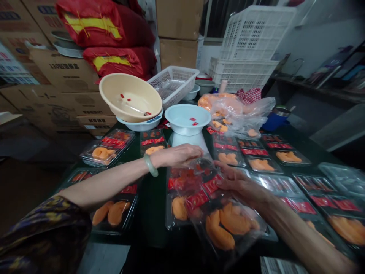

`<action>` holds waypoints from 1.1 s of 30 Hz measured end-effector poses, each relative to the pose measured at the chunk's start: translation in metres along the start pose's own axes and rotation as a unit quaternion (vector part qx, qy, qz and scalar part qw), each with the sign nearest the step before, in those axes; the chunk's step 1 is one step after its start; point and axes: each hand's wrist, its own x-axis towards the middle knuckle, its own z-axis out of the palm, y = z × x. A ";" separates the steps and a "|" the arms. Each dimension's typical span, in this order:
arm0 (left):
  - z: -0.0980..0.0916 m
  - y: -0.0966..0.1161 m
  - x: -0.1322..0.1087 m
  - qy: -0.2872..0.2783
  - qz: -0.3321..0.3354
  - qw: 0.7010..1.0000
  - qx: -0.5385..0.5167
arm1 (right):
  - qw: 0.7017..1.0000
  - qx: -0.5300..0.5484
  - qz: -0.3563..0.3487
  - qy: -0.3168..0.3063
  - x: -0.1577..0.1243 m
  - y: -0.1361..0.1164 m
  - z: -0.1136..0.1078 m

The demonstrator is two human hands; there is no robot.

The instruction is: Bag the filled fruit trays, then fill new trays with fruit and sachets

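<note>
My left hand (178, 155), with a pale green bangle on the wrist, grips the far edge of a clear plastic tray pack (219, 213) that holds orange fruit pieces and red sachets. My right hand (238, 184) lies on top of the same pack, fingers curled on its film over the red sachets. The pack is lifted and tilted above another filled tray (178, 207) on the dark table (152, 198).
Several filled clear trays cover the table left and right. Behind stand a white bowl (187, 118) on a stand, a tilted beige basin (129, 97), a white basket (173, 84), a bag of orange pieces (234, 112), a blue cup (275, 118), stacked crates and cartons.
</note>
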 end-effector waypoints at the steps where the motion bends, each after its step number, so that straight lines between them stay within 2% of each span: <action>1: 0.001 0.009 -0.002 -0.001 0.008 1.000 -0.014 | 1.000 0.001 0.003 -0.003 -0.003 0.001 0.004; 4: 0.004 0.031 -0.010 -0.009 0.033 0.999 -0.023 | 1.000 0.020 -0.004 -0.013 -0.012 0.008 0.011; 7: 0.013 0.044 -0.024 0.025 0.006 0.999 0.042 | 0.999 0.027 -0.018 -0.002 -0.022 0.017 0.013; 10: 0.026 0.045 -0.039 0.085 -0.058 0.988 0.116 | 0.999 0.011 -0.033 0.010 -0.034 0.027 0.012; 12: 0.035 0.043 -0.046 0.118 -0.123 0.972 0.159 | 0.999 0.005 -0.040 0.013 -0.042 0.034 0.012; 15: 0.044 0.043 -0.052 0.134 -0.227 0.950 0.165 | 0.998 0.001 -0.044 0.033 -0.055 0.044 0.014; 17: 0.048 0.045 -0.052 0.143 -0.260 0.951 0.088 | 0.997 0.005 -0.055 0.051 -0.063 0.052 0.017; 19: 0.052 0.048 -0.052 0.175 -0.259 0.949 -0.036 | 0.995 0.020 -0.065 0.071 -0.071 0.059 0.020; 22: 0.057 0.054 -0.053 0.208 -0.240 0.920 -0.230 | 0.991 0.050 -0.070 0.104 -0.082 0.069 0.024; 24: 0.060 0.058 -0.056 0.193 -0.232 0.894 -0.332 | 0.987 0.064 -0.077 0.123 -0.087 0.074 0.027; 26: 0.063 0.064 -0.061 0.172 -0.224 0.882 -0.377 | 0.983 0.077 -0.091 0.142 -0.089 0.077 0.029; 28: 0.064 0.072 -0.066 0.180 -0.222 0.901 -0.327 | 0.979 0.088 -0.097 0.156 -0.090 0.079 0.031; 30: 0.066 0.081 -0.070 0.214 -0.224 0.930 -0.198 | 0.978 0.098 -0.089 0.161 -0.090 0.081 0.033; 33: 0.067 0.092 -0.077 0.262 -0.217 0.940 -0.038 | 0.977 0.112 -0.073 0.167 -0.089 0.086 0.036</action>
